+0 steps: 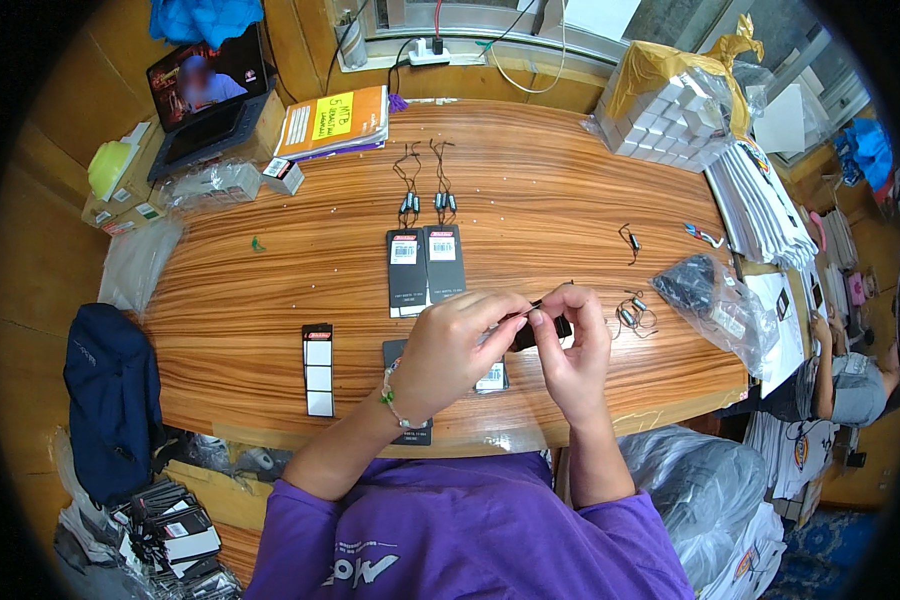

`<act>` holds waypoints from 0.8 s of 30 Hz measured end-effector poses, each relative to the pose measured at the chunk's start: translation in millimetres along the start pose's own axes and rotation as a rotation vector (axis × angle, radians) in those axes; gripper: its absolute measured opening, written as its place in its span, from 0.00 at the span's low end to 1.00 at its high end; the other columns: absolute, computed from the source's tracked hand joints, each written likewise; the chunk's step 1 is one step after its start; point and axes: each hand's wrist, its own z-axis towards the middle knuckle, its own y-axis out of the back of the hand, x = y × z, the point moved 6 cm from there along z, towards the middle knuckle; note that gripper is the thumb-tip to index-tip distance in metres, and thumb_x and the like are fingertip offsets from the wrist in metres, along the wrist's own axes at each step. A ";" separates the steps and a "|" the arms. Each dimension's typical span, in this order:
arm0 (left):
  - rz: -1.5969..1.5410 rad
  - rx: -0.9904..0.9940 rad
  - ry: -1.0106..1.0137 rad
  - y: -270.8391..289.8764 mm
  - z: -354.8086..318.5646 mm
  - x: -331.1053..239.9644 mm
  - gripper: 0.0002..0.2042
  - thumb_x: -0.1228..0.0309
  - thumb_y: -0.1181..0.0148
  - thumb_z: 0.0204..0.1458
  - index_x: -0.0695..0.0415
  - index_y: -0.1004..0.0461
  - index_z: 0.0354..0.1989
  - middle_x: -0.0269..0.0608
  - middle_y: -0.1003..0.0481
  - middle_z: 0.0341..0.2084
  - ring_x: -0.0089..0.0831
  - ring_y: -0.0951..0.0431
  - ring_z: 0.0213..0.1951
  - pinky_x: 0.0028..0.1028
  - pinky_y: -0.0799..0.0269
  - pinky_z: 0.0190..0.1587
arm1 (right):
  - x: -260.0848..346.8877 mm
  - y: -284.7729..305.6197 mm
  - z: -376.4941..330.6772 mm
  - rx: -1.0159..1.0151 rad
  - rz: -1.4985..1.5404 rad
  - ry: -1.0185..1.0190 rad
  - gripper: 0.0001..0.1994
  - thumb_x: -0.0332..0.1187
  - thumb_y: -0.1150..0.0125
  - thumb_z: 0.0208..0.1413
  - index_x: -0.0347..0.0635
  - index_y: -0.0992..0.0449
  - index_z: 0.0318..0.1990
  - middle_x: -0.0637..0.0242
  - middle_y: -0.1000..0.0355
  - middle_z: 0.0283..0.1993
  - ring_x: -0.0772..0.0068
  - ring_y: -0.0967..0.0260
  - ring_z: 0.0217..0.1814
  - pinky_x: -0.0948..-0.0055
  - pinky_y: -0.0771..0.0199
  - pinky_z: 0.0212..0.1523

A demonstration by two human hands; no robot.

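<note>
Black and small, a tag [542, 330] is pinched between the left hand [450, 350] and right hand [570, 350] at the near table [270, 290] edge, seemingly mid-threading of its cord, which next needs steady fingertip alignment.

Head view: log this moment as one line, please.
left hand: pinching black hang tag | right hand: pinching same tag | nearby: two dark tags, looped strings, clear bag | surface: wooden table
</note>
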 end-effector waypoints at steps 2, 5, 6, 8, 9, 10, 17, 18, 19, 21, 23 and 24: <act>0.062 -0.025 -0.048 0.3 -0.9 -3.2 0.06 0.78 0.40 0.45 0.62 0.26 0.33 0.43 0.24 0.28 0.36 0.24 0.29 0.28 0.28 0.30 | -2.5 0.0 -1.5 -0.007 0.083 -0.061 0.09 0.19 0.43 0.47 0.35 0.32 0.37 0.66 0.32 0.29 0.77 0.35 0.30 0.80 0.35 0.32; 0.109 -0.037 -0.131 2.4 0.2 -8.2 0.07 0.77 0.39 0.41 0.60 0.25 0.31 0.39 0.25 0.28 0.36 0.25 0.32 0.29 0.30 0.35 | -10.5 -0.6 -1.5 0.044 0.298 -0.266 0.10 0.20 0.46 0.51 0.34 0.31 0.42 0.67 0.31 0.31 0.81 0.35 0.33 0.83 0.35 0.35; 0.196 -0.056 -0.204 4.5 -0.4 -11.5 0.07 0.76 0.39 0.40 0.58 0.24 0.30 0.36 0.25 0.29 0.34 0.25 0.33 0.30 0.31 0.38 | -12.9 -0.3 -1.6 0.070 0.385 -0.348 0.10 0.21 0.47 0.52 0.34 0.31 0.44 0.67 0.30 0.31 0.82 0.35 0.34 0.83 0.36 0.36; 0.370 -0.094 -0.349 7.2 -2.8 -17.1 0.07 0.74 0.38 0.39 0.54 0.23 0.29 0.32 0.25 0.29 0.30 0.26 0.35 0.31 0.33 0.43 | -16.5 -0.8 -0.8 0.140 0.543 -0.434 0.11 0.23 0.48 0.55 0.34 0.31 0.46 0.68 0.29 0.33 0.83 0.35 0.35 0.84 0.36 0.38; 0.432 -0.119 -0.388 6.1 -4.1 -20.6 0.06 0.73 0.40 0.40 0.53 0.23 0.29 0.30 0.26 0.29 0.27 0.27 0.36 0.34 0.35 0.45 | -17.4 -0.9 -0.3 0.183 0.580 -0.456 0.10 0.24 0.48 0.55 0.34 0.31 0.45 0.68 0.29 0.33 0.84 0.35 0.35 0.84 0.36 0.38; 0.493 -0.144 -0.427 3.6 -6.2 -25.0 0.06 0.71 0.41 0.40 0.51 0.24 0.29 0.27 0.27 0.29 0.25 0.28 0.37 0.36 0.37 0.47 | -17.9 -1.9 -0.2 0.227 0.618 -0.478 0.10 0.25 0.48 0.56 0.34 0.31 0.45 0.69 0.29 0.33 0.84 0.35 0.35 0.84 0.36 0.38; 0.610 -0.101 -0.542 -5.4 -9.0 -30.3 0.06 0.68 0.42 0.40 0.45 0.22 0.28 0.21 0.27 0.29 0.22 0.29 0.39 0.42 0.43 0.52 | -24.8 13.1 6.1 -0.053 0.528 -0.321 0.03 0.27 0.49 0.57 0.38 0.31 0.35 0.66 0.32 0.36 0.82 0.38 0.38 0.82 0.38 0.40; 0.609 -0.101 -0.531 -4.9 -9.0 -29.0 0.06 0.68 0.42 0.41 0.45 0.22 0.28 0.21 0.27 0.29 0.22 0.29 0.39 0.42 0.43 0.52 | -26.1 15.5 8.0 -0.082 0.614 -0.316 0.03 0.27 0.49 0.57 0.38 0.31 0.35 0.65 0.32 0.36 0.81 0.38 0.38 0.82 0.38 0.40; 0.607 -0.101 -0.520 -4.3 -9.1 -26.5 0.06 0.68 0.43 0.41 0.45 0.22 0.28 0.21 0.26 0.29 0.22 0.29 0.39 0.42 0.43 0.53 | -28.4 19.6 9.9 -0.112 0.701 -0.310 0.03 0.28 0.49 0.57 0.39 0.31 0.35 0.65 0.33 0.36 0.80 0.38 0.38 0.81 0.38 0.40; 0.585 -0.096 -0.491 -3.0 -8.7 -21.1 0.05 0.69 0.42 0.41 0.46 0.22 0.27 0.22 0.26 0.29 0.21 0.28 0.38 0.41 0.43 0.52 | -27.4 21.8 11.6 -0.152 0.858 -0.334 0.03 0.29 0.50 0.58 0.41 0.32 0.35 0.65 0.34 0.33 0.78 0.39 0.33 0.79 0.38 0.37; 0.543 -0.086 -0.454 -1.8 -7.5 -15.0 0.04 0.71 0.41 0.41 0.47 0.23 0.26 0.24 0.26 0.29 0.22 0.28 0.38 0.41 0.42 0.51 | -24.1 22.0 13.7 -0.141 0.990 -0.287 0.04 0.30 0.50 0.58 0.41 0.33 0.35 0.66 0.35 0.31 0.77 0.40 0.32 0.78 0.38 0.37; 0.441 -0.080 -0.392 -0.9 -6.4 -8.0 0.03 0.73 0.41 0.41 0.49 0.24 0.25 0.25 0.26 0.29 0.23 0.28 0.38 0.40 0.41 0.50 | -22.5 22.2 15.3 -0.134 1.056 -0.263 0.04 0.31 0.50 0.58 0.42 0.33 0.35 0.66 0.35 0.30 0.77 0.40 0.31 0.78 0.38 0.36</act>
